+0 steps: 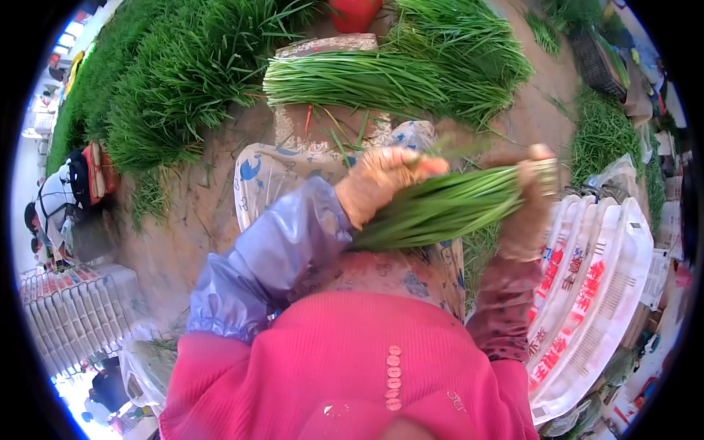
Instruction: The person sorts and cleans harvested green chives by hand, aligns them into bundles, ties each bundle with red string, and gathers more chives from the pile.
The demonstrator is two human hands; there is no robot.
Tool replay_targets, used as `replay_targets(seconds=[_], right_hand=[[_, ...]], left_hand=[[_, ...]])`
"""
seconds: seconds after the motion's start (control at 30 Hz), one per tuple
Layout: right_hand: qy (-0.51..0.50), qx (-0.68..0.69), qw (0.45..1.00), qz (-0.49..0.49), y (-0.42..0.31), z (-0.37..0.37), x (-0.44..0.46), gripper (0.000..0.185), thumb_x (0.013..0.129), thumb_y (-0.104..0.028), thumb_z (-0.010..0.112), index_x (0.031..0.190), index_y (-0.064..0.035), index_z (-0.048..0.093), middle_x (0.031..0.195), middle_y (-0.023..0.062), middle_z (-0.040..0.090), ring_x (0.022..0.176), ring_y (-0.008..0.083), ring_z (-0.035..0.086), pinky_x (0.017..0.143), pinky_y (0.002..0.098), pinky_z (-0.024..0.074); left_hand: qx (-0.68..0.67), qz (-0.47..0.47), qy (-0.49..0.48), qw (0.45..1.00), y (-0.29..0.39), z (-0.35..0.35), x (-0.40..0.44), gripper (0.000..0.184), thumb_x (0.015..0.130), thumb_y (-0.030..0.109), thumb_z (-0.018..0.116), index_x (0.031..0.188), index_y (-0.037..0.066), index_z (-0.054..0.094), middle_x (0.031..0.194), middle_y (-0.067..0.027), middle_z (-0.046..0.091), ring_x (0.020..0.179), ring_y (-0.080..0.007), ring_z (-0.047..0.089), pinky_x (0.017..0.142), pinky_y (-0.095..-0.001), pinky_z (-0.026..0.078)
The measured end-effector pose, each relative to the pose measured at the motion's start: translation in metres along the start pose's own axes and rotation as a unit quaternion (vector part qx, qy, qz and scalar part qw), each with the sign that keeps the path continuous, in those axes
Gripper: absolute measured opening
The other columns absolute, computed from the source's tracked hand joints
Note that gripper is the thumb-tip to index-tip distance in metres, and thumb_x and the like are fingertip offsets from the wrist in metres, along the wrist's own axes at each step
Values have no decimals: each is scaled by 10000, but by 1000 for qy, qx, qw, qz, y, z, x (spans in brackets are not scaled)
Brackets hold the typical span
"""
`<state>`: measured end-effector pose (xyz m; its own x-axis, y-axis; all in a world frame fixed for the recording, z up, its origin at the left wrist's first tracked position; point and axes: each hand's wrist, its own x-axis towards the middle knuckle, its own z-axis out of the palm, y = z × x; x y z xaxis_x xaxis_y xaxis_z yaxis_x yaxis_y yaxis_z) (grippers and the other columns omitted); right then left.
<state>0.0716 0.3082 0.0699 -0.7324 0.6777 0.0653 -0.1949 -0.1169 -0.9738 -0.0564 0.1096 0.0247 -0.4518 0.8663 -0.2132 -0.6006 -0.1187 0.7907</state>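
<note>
A bundle of green garlic chives lies across my lap, its pale cut ends pointing right. My right hand, in a worn glove and dark spotted sleeve, is wrapped round the bundle near those ends; it is somewhat blurred. Above the bundle's leafy side is my left hand, gloved, with a shiny blue-purple sleeve cover. Its fingers are bent together, and a few blurred green blades trail from the fingertips. Ahead of my knees a larger sheaf of chives rests on a patterned box-like support.
Big heaps of chives cover the floor at the upper left. More chives are piled ahead. A red container stands at the top. White crates with red lettering are stacked at my right; other pale crates stand left, near people.
</note>
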Motion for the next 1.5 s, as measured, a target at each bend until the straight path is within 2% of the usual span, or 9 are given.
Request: replay_targets(seconds=[0.13, 0.23, 0.27, 0.4, 0.53, 0.57, 0.77, 0.97, 1.5], right_hand=[[89, -32, 966, -240, -92, -51, 54, 316, 899, -116, 607, 1174, -21, 483, 980, 134, 609, 947, 292, 625, 859, 472, 530], [27, 7, 917, -397, -155, -79, 67, 340, 902, -113, 594, 1181, 14, 447, 1073, 174, 590, 1002, 326, 619, 908, 538, 504], [55, -53, 930, -360, -165, -77, 70, 324, 899, -132, 591, 1166, 27, 500, 1017, 162, 597, 987, 294, 615, 913, 472, 496], [186, -491, 802, -286, -153, -99, 100, 529, 805, -191, 744, 1241, 43, 558, 1092, 110, 626, 933, 148, 587, 815, 274, 467], [97, -322, 927, -167, -116, -108, 63, 336, 870, -3, 636, 1189, 41, 543, 1031, 103, 638, 882, 138, 628, 775, 245, 517], [114, -417, 890, -144, -111, -99, 47, 341, 863, -12, 650, 1185, 42, 550, 1019, 97, 641, 877, 133, 620, 775, 243, 513], [64, -293, 954, 26, -26, -89, -14, 189, 831, 34, 608, 1005, -38, 598, 861, 3, 604, 719, 65, 528, 627, 197, 428], [64, -226, 966, 107, 30, -65, -32, 231, 819, 51, 609, 1035, -29, 582, 846, 27, 623, 700, 67, 543, 613, 194, 436], [80, -300, 936, 166, 34, -43, -5, 200, 846, 21, 604, 1039, -27, 585, 898, 37, 646, 741, 78, 570, 658, 209, 463]], left_hand=[[124, 152, 105, 975, 33, -14, 22, 302, 914, 203, 628, 1104, -30, 651, 1033, -136, 690, 907, -205, 661, 821, -331, 540], [-248, 21, -135, 959, 30, 2, 42, 292, 923, 174, 593, 1154, 0, 635, 1044, -121, 692, 950, -238, 655, 873, -374, 515], [54, 66, -157, 984, -1, 1, 59, 328, 901, 200, 613, 1189, 42, 625, 1088, -100, 678, 1028, -272, 624, 904, -413, 498], [752, 133, -387, 517, -9, 82, 51, 548, 794, 321, 700, 1306, 185, 560, 1259, -47, 598, 1253, -286, 484, 982, -448, 447], [439, 117, -242, 857, -33, -1, 88, 477, 825, 220, 666, 1285, 140, 564, 1143, -77, 640, 1126, -267, 571, 943, -351, 473], [676, 124, -169, 706, 8, -17, 91, 393, 913, 140, 530, 1299, 67, 536, 1126, -112, 646, 1056, -253, 598, 914, -307, 478], [679, 119, 264, 675, 68, -219, 125, 336, 853, 28, 570, 1156, 132, 670, 1025, -146, 692, 911, -282, 675, 814, -336, 523], [819, 7, 260, 512, 93, -273, 162, 321, 919, 172, 487, 1193, 232, 644, 1117, -129, 665, 1038, -308, 637, 890, -427, 502], [848, -150, 208, 464, 66, -305, 198, 233, 843, 106, 545, 991, 39, 711, 997, -209, 680, 968, -375, 663, 831, -441, 549]])
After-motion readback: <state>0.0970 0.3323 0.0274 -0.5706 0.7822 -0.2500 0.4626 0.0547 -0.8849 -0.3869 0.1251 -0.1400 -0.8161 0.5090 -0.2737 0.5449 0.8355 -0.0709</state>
